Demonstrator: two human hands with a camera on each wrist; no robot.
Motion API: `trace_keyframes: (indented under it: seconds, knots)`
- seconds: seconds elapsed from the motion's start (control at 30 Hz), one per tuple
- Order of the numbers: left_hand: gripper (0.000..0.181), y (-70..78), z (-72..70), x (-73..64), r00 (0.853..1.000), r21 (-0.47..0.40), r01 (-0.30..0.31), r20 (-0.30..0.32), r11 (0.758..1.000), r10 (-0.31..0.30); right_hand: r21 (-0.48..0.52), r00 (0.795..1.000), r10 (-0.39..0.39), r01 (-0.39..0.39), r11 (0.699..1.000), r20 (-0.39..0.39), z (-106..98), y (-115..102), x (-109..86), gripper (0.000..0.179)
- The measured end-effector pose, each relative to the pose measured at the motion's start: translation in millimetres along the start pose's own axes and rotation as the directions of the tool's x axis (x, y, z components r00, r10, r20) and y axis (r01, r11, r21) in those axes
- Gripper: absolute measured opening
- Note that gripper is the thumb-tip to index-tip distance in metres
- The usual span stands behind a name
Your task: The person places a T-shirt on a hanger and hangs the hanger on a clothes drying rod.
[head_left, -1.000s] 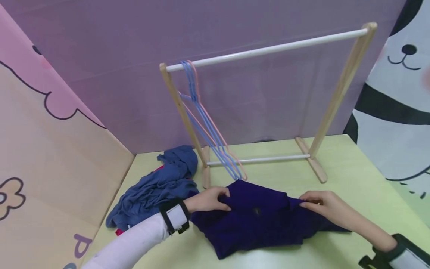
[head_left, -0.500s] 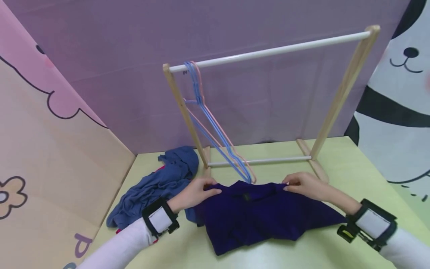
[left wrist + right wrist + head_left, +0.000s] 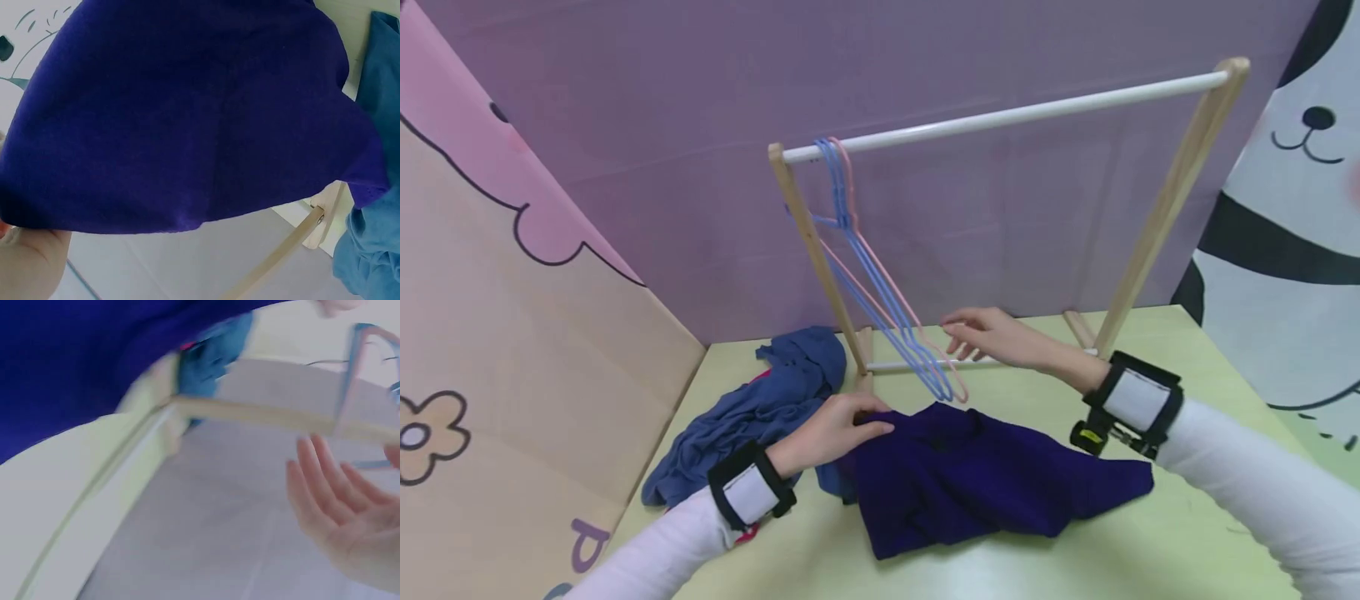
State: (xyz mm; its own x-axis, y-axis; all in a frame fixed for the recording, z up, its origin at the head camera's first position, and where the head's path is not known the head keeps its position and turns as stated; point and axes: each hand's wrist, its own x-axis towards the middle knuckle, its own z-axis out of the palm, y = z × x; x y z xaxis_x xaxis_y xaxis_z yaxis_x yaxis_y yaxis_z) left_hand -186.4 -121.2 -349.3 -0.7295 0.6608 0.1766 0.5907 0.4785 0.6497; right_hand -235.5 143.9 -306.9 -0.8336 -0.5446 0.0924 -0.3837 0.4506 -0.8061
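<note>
A dark purple-blue shirt point(image 3: 970, 475) spreads over the front of the table, one sleeve reaching right. My left hand point(image 3: 833, 429) pinches its upper left edge between thumb and fingers. In the left wrist view the cloth of the shirt point(image 3: 187, 119) fills most of the picture, with the thumb at its edge. My right hand point(image 3: 1003, 335) is in the air above the table, fingers loosely extended and holding nothing, just right of several blue and pink hangers point(image 3: 895, 308). Those hangers hang together at the left end of the rack's white rail point(image 3: 1022, 115).
A crumpled heap of blue clothing point(image 3: 752, 408) with bits of red lies at the left, by the rack's left foot. The wooden rack post point(image 3: 1172, 208) rises at the right. A purple backdrop point(image 3: 662, 167) stands behind the table point(image 3: 1195, 375).
My right hand has let go of the shirt's right shoulder and moved up and left toward the hangers. My left hand has kept its pinch. The shirt's right side has sagged down.
</note>
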Motion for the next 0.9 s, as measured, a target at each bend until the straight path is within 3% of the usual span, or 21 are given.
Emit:
trace_keyframes:
  seconds: [0.2,0.47,0.57,0.67,0.8,0.9]
  knots:
    - [0.015,-3.0,4.0,-1.8,1.000,-0.016,-0.021,0.014,1.000,0.022,0.129,0.991,0.024,-0.007,0.992,-0.133,15,-40,19.1,0.039]
    - [0.018,-4.4,8.6,-7.8,1.000,-0.006,-0.006,0.014,1.000,0.006,0.084,0.959,0.016,0.008,0.996,-0.282,28,-46,29.5,0.023]
    - [0.019,-4.8,9.5,-9.0,1.000,0.002,-0.007,0.005,1.000,0.007,0.085,0.931,0.053,-0.024,0.996,-0.362,26,-48,33.5,0.020]
    - [0.021,-5.7,10.3,-9.8,1.000,0.006,-0.013,0.004,1.000,0.013,0.060,0.889,0.065,-0.042,0.997,-0.454,20,-52,35.6,0.020]
    - [0.021,-6.8,11.2,-10.8,1.000,0.014,-0.028,-0.002,1.000,0.028,0.037,0.839,0.039,-0.022,0.999,-0.542,9,-54,34.3,0.019]
    - [0.021,-7.5,11.3,-12.3,1.000,0.018,-0.026,-0.006,0.999,0.026,0.038,0.814,0.015,0.009,0.999,-0.581,-1,-55,29.4,0.019]
